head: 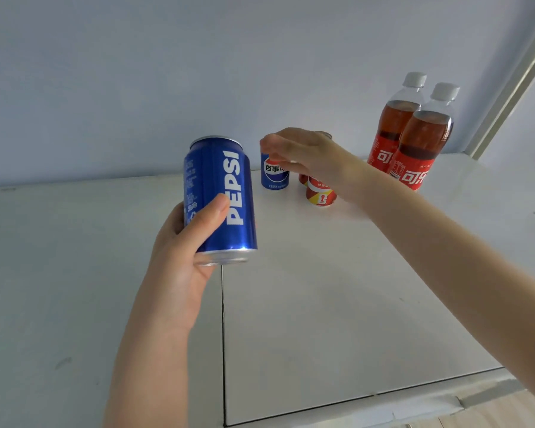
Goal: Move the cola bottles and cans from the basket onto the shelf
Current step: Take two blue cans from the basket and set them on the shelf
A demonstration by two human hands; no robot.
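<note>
My left hand (179, 251) grips a blue Pepsi can (220, 193), holding it upright above the white shelf (322, 288). My right hand (303, 152) reaches to the back of the shelf with relaxed fingers, hovering just over a second blue Pepsi can (274, 176) that stands there. A red can (320, 193) stands under my right wrist, with another red can (302, 179) mostly hidden behind it. Two cola bottles (393, 131) (420, 149) with red labels and white caps stand upright at the back right. The basket is out of view.
A pale wall (198, 72) closes the shelf at the back and a metal upright (513, 84) runs along its right side. A dark seam (223, 335) divides the shelf surface. The shelf's front edge (414, 393) lies at the lower right.
</note>
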